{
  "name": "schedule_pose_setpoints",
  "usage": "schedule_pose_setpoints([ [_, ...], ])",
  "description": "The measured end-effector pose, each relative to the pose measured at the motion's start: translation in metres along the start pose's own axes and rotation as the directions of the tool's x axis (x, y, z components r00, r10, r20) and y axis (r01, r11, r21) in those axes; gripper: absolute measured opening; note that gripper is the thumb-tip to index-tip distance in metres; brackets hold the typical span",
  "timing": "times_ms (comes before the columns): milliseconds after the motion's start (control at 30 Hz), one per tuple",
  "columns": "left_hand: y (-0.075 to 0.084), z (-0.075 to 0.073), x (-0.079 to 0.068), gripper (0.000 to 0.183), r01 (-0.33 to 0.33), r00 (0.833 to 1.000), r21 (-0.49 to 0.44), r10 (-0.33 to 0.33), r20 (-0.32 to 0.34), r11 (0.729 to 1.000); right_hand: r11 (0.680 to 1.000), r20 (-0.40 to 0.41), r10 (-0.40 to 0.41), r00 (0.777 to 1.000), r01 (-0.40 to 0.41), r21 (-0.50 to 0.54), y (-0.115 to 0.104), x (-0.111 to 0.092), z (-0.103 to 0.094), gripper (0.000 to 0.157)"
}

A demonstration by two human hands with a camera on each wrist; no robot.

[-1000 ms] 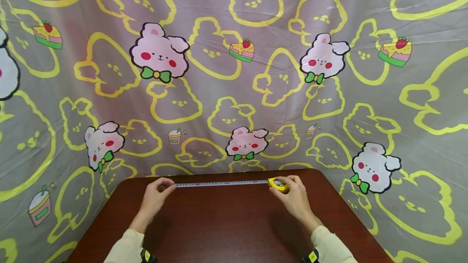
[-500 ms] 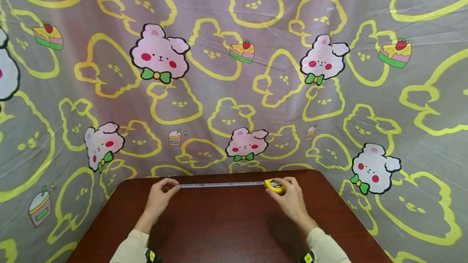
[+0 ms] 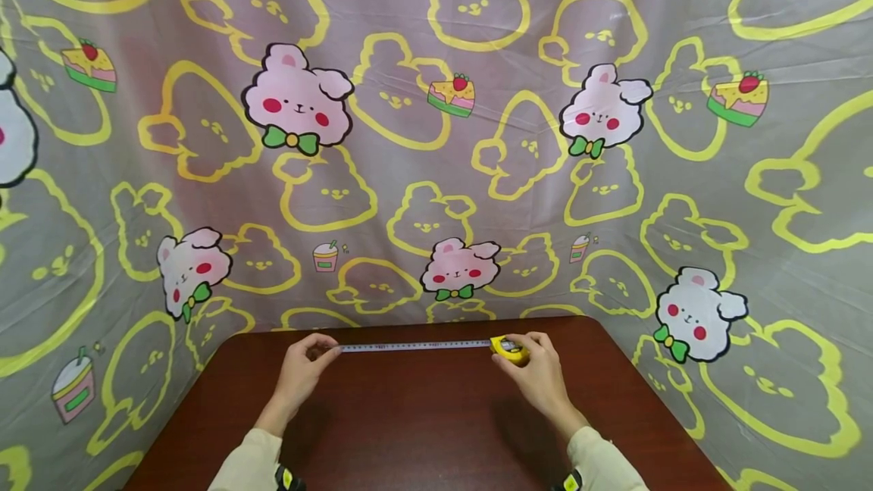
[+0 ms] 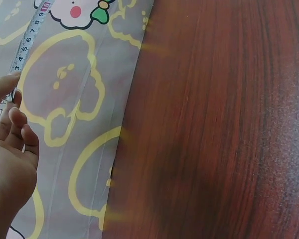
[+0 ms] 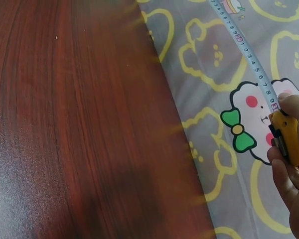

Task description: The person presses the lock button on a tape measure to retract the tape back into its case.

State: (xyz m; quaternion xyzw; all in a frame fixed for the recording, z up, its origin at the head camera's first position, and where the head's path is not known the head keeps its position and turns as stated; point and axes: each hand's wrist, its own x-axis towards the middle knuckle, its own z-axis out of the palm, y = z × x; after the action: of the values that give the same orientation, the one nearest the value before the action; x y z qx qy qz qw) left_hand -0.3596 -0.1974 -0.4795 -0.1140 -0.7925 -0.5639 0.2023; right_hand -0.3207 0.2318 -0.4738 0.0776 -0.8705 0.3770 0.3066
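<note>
In the head view, the tape [image 3: 416, 347] runs straight from 9 to 3 o'clock over the table [image 3: 409, 423], the left hand [image 3: 298, 373] pinching its free end, the right hand [image 3: 542, 377] gripping its case [image 3: 515, 356]. In the left wrist view, it leaves the pinch toward 1 o'clock. In the right wrist view, it leaves the held case toward 11 o'clock.
</note>
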Motion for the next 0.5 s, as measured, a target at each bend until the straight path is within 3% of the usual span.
schedule_pose_setpoints([
  [500, 0.003, 0.01, 0.001, 0.009, -0.024, 1.0, -0.016, 0.024, 0.017, 1.0, 1.0, -0.022, -0.019, 1.0, 0.019, 0.013, -0.003, -0.002, 0.011, 0.043],
])
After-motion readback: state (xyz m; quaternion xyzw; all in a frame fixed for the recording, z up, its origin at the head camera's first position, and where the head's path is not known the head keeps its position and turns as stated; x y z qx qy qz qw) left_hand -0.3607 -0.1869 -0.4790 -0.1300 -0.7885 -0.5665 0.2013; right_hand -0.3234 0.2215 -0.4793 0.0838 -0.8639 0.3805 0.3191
